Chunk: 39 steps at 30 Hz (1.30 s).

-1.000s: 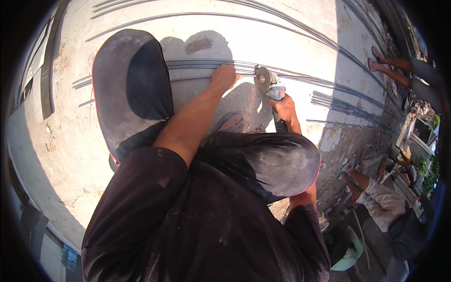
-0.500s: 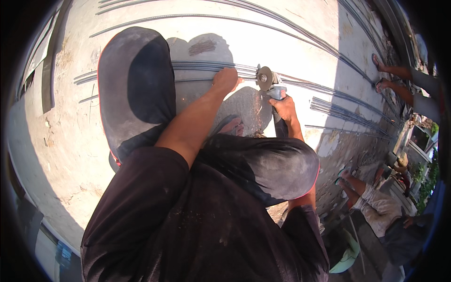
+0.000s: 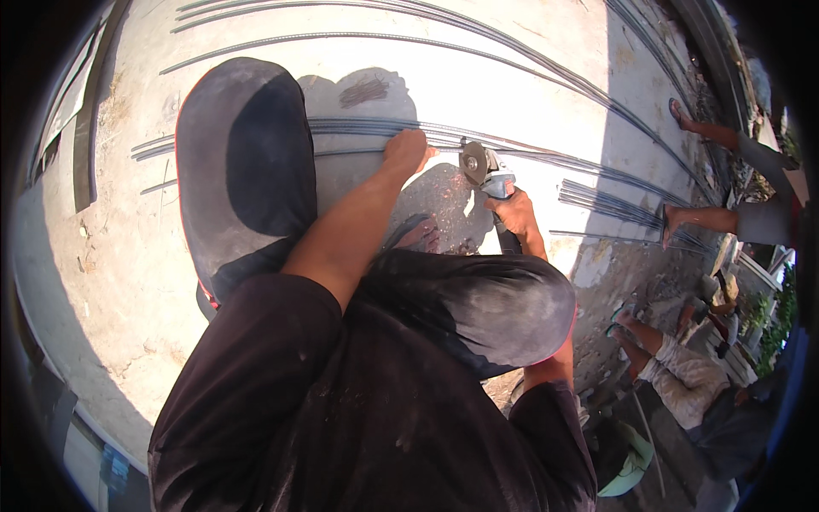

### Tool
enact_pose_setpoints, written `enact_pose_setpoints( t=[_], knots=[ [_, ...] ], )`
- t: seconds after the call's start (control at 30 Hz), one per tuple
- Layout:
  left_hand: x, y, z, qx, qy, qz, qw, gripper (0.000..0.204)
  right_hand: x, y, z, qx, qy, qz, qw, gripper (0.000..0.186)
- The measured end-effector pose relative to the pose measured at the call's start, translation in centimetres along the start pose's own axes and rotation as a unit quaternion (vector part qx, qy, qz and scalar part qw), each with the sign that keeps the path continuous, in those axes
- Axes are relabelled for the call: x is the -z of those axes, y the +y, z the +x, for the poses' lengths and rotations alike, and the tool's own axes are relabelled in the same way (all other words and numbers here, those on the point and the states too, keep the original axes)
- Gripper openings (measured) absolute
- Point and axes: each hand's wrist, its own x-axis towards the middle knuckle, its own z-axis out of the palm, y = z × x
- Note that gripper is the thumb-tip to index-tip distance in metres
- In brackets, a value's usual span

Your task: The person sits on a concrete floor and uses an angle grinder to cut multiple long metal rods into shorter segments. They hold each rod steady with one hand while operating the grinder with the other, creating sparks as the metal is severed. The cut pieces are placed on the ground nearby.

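Right fingers (image 3: 514, 203) wrap around the angle grinder (image 3: 498, 184).

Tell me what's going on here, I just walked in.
A person in dark clothes is low over thin steel rods on sunlit ground. Their curled left hand is down at the rods, and their right hand holds an angle grinder. Its disc is right by the rods; contact is unclear. Other people are off to the right.

Ribbed metal rods (image 3: 341, 126) are seen at eleven o'clock, a matt disc (image 3: 472, 164) at one, dusty cloth trousers (image 3: 512, 317) at four.
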Motion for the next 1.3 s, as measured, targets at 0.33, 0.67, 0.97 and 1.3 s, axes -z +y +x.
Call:
enact_pose_setpoints(
  t=[0.33, 0.67, 0.97, 1.3],
  knots=[
    [-0.2, -0.1, -0.2, -0.015, 0.026, -0.002, 1.0, 0.052, -0.2, -0.6, -0.8, 0.018, 0.028, 0.042, 0.999, 0.047],
    [-1.2, -0.9, 0.7, -0.027, 0.041, -0.006, 0.999, 0.055, 0.6, -2.7, 1.0, -0.003, 0.023, 0.056, 0.998, 0.041],
    [-1.2, -1.0, 0.9, -0.03, 0.044, -0.014, 0.998, 0.053, 0.4, -1.5, 1.5, -0.008, 0.009, 0.054, 0.998, 0.047],
    [-1.6, -1.2, 1.2, -0.028, 0.054, -0.022, 0.998, 0.052, 0.5, -1.6, 0.5, 0.003, 0.011, 0.028, 1.0, 0.043]
  ],
)
